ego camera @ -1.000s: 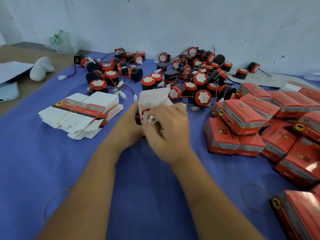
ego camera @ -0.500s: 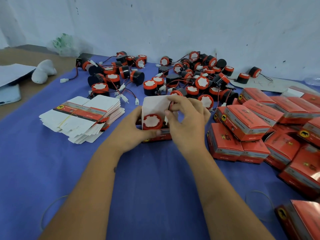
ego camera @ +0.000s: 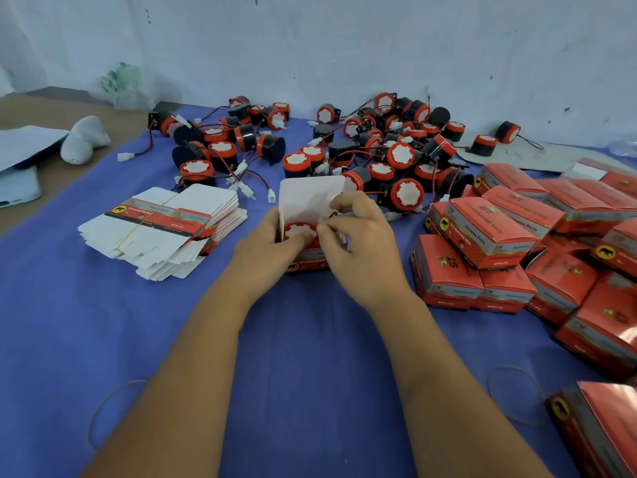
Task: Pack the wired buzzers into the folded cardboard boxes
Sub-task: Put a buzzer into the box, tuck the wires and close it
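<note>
Red-capped buzzer sat inside the open cardboard box at the centre of the blue cloth. Left hand gripped the box; right hand pinched its wire. Next, probably, tuck the wire and close the flap.

We have a single head-worn wide-angle view, looking forward and down over the blue table cloth toward the white wall. It sits close above the forearms, which enter from the bottom edge. No second view shares the scene.
</note>
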Action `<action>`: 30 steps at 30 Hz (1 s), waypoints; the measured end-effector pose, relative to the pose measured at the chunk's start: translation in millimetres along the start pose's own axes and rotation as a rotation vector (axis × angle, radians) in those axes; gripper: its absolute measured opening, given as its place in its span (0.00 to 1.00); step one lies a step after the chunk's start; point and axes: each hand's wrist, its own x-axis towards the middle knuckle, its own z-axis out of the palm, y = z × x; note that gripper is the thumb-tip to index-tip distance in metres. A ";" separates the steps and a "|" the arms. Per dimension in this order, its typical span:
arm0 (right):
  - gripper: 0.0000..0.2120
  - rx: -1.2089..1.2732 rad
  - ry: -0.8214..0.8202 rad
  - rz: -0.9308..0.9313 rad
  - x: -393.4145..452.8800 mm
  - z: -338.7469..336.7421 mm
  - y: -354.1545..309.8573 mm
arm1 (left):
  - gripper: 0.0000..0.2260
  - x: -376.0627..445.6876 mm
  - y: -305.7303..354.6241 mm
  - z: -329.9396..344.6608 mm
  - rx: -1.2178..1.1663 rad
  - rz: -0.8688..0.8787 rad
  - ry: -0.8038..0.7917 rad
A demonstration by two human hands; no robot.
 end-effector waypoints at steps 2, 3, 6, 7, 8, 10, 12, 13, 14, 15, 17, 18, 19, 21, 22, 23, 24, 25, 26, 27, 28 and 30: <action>0.08 -0.015 -0.010 -0.019 0.9 0.8 -2.5 | 0.10 0.2 0.9 3.9 0.026 -0.010 0.032; 0.07 -0.027 -0.011 -0.031 1.6 1.5 -3.3 | 0.10 -0.4 1.8 5.5 0.015 -0.015 0.043; 0.05 0.031 0.019 0.016 4.4 3.7 -2.2 | 0.11 -0.7 3.6 5.7 -0.028 -0.022 0.034; 0.08 0.083 0.052 0.077 4.6 4.1 -2.5 | 0.12 -0.4 4.1 4.9 -0.044 -0.021 0.018; 0.13 0.137 0.091 0.146 4.7 4.0 -2.5 | 0.13 -0.1 3.8 4.3 -0.058 -0.013 0.001; 0.25 0.237 0.148 0.281 3.7 2.8 -2.2 | 0.14 -0.8 3.6 3.6 -0.062 -0.003 -0.024; 0.30 0.296 0.134 0.325 0.8 1.7 -2.7 | 0.14 0.7 4.4 3.3 -0.053 -0.015 -0.015; 0.30 0.309 0.110 0.307 -1.0 1.9 -3.0 | 0.13 3.4 4.4 3.4 -0.036 -0.020 0.001; 0.29 0.320 0.083 0.283 -2.9 2.4 -3.4 | 0.13 4.2 3.5 4.3 0.000 -0.017 0.020; 0.26 0.331 0.058 0.265 -4.6 2.8 -4.2 | 0.13 1.6 2.2 5.6 0.052 -0.014 0.035; 0.18 0.343 0.034 0.252 -5.8 3.7 -6.2 | 0.11 1.1 0.0 5.3 0.122 -0.003 0.068; 0.15 0.340 0.034 0.251 -5.4 3.7 -5.7 | 0.10 2.3 1.4 4.9 0.105 -0.009 0.070; 0.13 0.324 0.031 0.251 -4.8 3.7 -4.0 | 0.11 6.2 5.4 5.5 0.077 -0.021 0.060; 0.12 0.272 0.004 0.268 -4.1 3.4 0.4 | 0.15 16.0 13.3 3.1 0.065 -0.117 0.029; 0.13 0.260 -0.014 0.286 -4.0 3.1 1.9 | 0.16 21.5 17.4 -1.0 0.030 -0.187 0.034; 0.13 0.270 -0.027 0.310 -3.8 3.1 3.0 | 0.15 22.2 19.8 -4.1 -0.062 -0.200 0.032; 0.14 0.289 -0.031 0.335 -3.5 3.2 3.5 | 0.14 17.6 19.1 -5.6 -0.181 -0.152 0.039; 0.14 0.308 -0.031 0.357 -3.1 2.8 3.3 | 0.14 11.2 18.2 -6.5 -0.289 -0.111 0.061; 0.14 0.326 -0.033 0.372 -2.7 2.3 2.2 | 0.13 6.4 15.8 -8.0 -0.327 -0.094 0.086; 0.14 0.349 -0.035 0.384 -2.0 1.7 1.3 | 0.12 3.0 11.4 -8.9 -0.298 -0.086 0.102; 0.13 0.378 -0.034 0.394 -1.0 1.0 1.0 | 0.11 2.8 7.4 -7.4 -0.242 -0.067 0.095; 0.11 0.445 -0.022 0.423 0.6 -0.1 2.6 | 0.11 2.5 6.3 -1.3 -0.158 -0.026 0.054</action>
